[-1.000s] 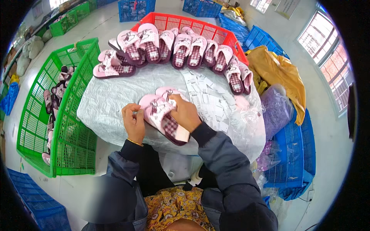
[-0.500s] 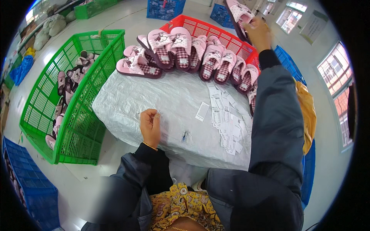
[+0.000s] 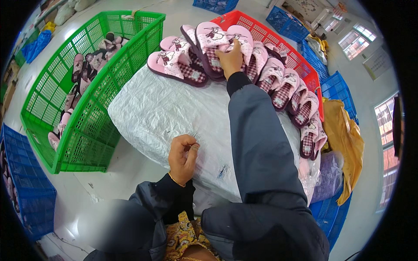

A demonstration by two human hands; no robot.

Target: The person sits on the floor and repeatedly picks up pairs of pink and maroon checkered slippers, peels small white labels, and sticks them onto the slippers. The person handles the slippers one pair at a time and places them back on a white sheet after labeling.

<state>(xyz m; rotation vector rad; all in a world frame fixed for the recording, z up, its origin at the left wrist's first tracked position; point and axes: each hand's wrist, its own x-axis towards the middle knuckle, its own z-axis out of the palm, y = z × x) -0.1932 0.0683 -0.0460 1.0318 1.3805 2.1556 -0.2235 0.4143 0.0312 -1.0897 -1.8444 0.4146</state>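
My right hand (image 3: 230, 61) reaches to the far side of the white-wrapped surface (image 3: 143, 108) and is closed on a pink slipper (image 3: 240, 38) with a printed dog-like figure and dark checked insole. Its palm side is partly hidden. A second pink slipper (image 3: 211, 35) leans right beside it, among a curved row of similar slippers. My left hand (image 3: 183, 157) rests over the near part of the surface, thumb and fingers pinched together; what they hold, if anything, is too small to name. A small cluster of dark and clear bits (image 3: 223, 171) lies to its right.
Behind the row stands a red crate (image 3: 305, 58). On the left is a green crate (image 3: 93, 102) holding more slippers, with a blue crate (image 3: 32, 182) nearer me. To the right hang a yellow cloth (image 3: 342, 135) and a purple bag (image 3: 327, 176).
My right hand has come from the upper right, where it held up a slipper, to the middle of the row. My arm now covers the white paper labels. The view has shifted right.
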